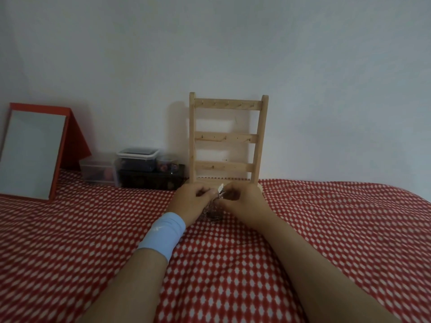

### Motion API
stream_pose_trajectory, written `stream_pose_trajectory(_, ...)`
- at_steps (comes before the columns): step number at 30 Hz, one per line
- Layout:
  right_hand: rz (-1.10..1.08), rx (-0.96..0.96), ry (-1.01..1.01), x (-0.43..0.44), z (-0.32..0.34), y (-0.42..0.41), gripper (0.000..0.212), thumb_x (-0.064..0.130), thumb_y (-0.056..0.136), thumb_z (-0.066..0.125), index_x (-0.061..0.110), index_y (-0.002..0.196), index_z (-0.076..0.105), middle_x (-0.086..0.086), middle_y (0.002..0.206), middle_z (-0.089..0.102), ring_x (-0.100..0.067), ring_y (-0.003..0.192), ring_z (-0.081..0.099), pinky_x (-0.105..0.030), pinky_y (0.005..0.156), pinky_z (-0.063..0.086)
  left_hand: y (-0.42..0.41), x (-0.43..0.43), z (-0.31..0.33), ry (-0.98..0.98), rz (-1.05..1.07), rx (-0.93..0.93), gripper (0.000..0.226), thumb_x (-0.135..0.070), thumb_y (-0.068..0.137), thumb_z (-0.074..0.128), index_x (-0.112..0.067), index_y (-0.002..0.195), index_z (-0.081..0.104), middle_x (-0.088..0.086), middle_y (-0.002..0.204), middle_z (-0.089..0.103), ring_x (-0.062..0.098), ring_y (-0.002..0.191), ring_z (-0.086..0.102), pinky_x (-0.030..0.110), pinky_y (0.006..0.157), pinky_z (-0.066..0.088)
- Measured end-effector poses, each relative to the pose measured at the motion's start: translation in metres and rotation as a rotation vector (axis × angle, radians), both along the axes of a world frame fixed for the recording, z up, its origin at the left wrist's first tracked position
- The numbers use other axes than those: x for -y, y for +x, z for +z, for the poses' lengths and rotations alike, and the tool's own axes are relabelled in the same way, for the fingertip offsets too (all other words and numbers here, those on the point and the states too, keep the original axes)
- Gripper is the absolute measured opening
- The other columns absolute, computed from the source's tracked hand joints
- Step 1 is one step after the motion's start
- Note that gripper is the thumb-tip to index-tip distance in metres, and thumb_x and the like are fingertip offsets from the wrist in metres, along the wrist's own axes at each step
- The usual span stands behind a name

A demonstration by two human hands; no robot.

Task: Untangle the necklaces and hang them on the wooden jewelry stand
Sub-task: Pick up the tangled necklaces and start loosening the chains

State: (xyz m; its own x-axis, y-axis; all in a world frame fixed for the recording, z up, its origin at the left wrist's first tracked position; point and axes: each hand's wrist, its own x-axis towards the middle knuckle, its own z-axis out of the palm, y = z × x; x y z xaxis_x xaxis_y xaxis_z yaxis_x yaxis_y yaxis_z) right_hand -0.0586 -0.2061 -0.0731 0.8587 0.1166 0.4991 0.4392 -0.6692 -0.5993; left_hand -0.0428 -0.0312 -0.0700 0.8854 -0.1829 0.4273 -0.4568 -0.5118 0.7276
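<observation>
both forearms reach over the red bedspread (326,229); my left hand (190,198) and right hand (245,201) pinch the tangled necklaces (215,206) close before the wooden jewelry stand (227,138), its hooks bare.

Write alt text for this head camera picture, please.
Two bare hands, left hand and right hand, pinch a tangled clump of silvery necklaces over a red-and-white patterned bedspread. Behind stands an empty pale wooden ladder-shaped jewelry stand.
</observation>
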Motion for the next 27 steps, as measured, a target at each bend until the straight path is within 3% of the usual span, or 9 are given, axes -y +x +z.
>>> stream_pose_trajectory(3, 0.027, 0.053, -0.009, -0.006, 0.000, 0.001, 0.014, 0.023, 0.094, 0.071, 0.024, 0.107, 0.074, 0.014, 0.098, 0.074, 0.002, 0.089, 0.068, -0.021, 0.083, 0.059, 0.001, -0.002, 0.002, -0.018, 0.012, 0.046, 0.017, -0.036, 0.090, 0.064, -0.023, 0.080, 0.071, -0.008, 0.081, 0.069, 0.006, 0.081, 0.064, 0.026, 0.077, 0.052)
stream_pose_trajectory(6, -0.049, 0.150, -0.101, -0.009, 0.001, -0.003, 0.014, 0.024, 0.101, 0.059, 0.020, 0.099, 0.073, 0.015, 0.086, 0.068, 0.004, 0.076, 0.060, -0.014, 0.069, 0.049, 0.001, -0.005, 0.008, -0.003, 0.013, 0.108, 0.012, -0.035, 0.087, 0.068, -0.026, 0.079, 0.070, -0.013, 0.080, 0.068, 0.001, 0.079, 0.061, 0.016, 0.073, 0.046)
stream_pose_trajectory(9, -0.153, 0.263, -0.191, -0.008, 0.003, -0.003, 0.023, 0.025, 0.105, 0.051, 0.018, 0.092, 0.069, 0.012, 0.078, 0.063, 0.000, 0.065, 0.051, -0.017, 0.062, 0.037, 0.000, -0.005, 0.013, 0.033, 0.011, 0.151, 0.008, -0.030, 0.087, 0.070, -0.024, 0.083, 0.072, -0.014, 0.081, 0.067, -0.003, 0.080, 0.059, 0.011, 0.071, 0.041)
stream_pose_trajectory(13, -0.275, 0.341, -0.343, -0.009, 0.003, 0.001, 0.027, 0.028, 0.106, 0.049, 0.017, 0.101, 0.073, 0.002, 0.090, 0.074, -0.014, 0.074, 0.064, -0.029, 0.068, 0.052, -0.003, -0.004, 0.018, 0.198, 0.024, 0.225, 0.008, -0.025, 0.088, 0.068, -0.019, 0.085, 0.073, -0.019, 0.073, 0.055, -0.001, 0.073, 0.053, 0.010, 0.066, 0.038)
stream_pose_trajectory(15, -0.309, 0.353, -0.379, -0.010, 0.003, 0.000, 0.028, 0.031, 0.105, 0.050, 0.017, 0.103, 0.074, 0.001, 0.091, 0.075, -0.016, 0.074, 0.066, -0.030, 0.067, 0.053, -0.005, -0.007, 0.020, 0.261, 0.039, 0.232, 0.008, -0.027, 0.088, 0.067, -0.022, 0.086, 0.073, -0.015, 0.075, 0.057, 0.004, 0.075, 0.055, 0.018, 0.069, 0.044)
stream_pose_trajectory(18, -0.292, 0.284, -0.286, -0.013, 0.004, -0.002, 0.027, 0.033, 0.104, 0.051, 0.020, 0.107, 0.074, 0.006, 0.095, 0.075, -0.012, 0.078, 0.065, -0.029, 0.071, 0.053, -0.004, -0.014, 0.025, 0.393, 0.117, 0.289, 0.009, -0.038, 0.087, 0.066, -0.031, 0.087, 0.072, -0.007, 0.085, 0.062, 0.012, 0.081, 0.056, 0.031, 0.078, 0.049)
stream_pose_trajectory(23, -0.144, 0.105, -0.190, -0.018, 0.008, -0.005, 0.022, 0.027, 0.106, 0.049, 0.019, 0.105, 0.070, 0.006, 0.095, 0.071, -0.009, 0.083, 0.063, -0.027, 0.076, 0.053, -0.005, -0.014, 0.029, 0.592, -0.011, 0.268, 0.015, -0.036, 0.091, 0.062, -0.029, 0.097, 0.074, -0.009, 0.099, 0.066, 0.013, 0.097, 0.056, 0.036, 0.095, 0.041)
stream_pose_trajectory(25, -0.105, 0.020, -0.101, -0.019, 0.008, -0.003, 0.024, 0.026, 0.107, 0.046, 0.019, 0.102, 0.068, 0.009, 0.090, 0.067, -0.007, 0.080, 0.064, -0.025, 0.074, 0.053, -0.004, -0.012, 0.025, 0.559, -0.025, 0.321, 0.014, -0.036, 0.091, 0.062, -0.030, 0.095, 0.074, -0.011, 0.096, 0.064, 0.012, 0.094, 0.054, 0.034, 0.091, 0.041)
stream_pose_trajectory(27, -0.081, -0.076, 0.094, -0.018, 0.012, -0.001, 0.024, 0.023, 0.106, 0.049, 0.014, 0.099, 0.070, 0.010, 0.083, 0.066, -0.002, 0.072, 0.064, -0.018, 0.067, 0.051, 0.001, -0.012, 0.019, 0.370, -0.052, 0.284, 0.012, -0.032, 0.091, 0.063, -0.029, 0.088, 0.074, -0.015, 0.089, 0.064, 0.008, 0.088, 0.054, 0.029, 0.084, 0.044)
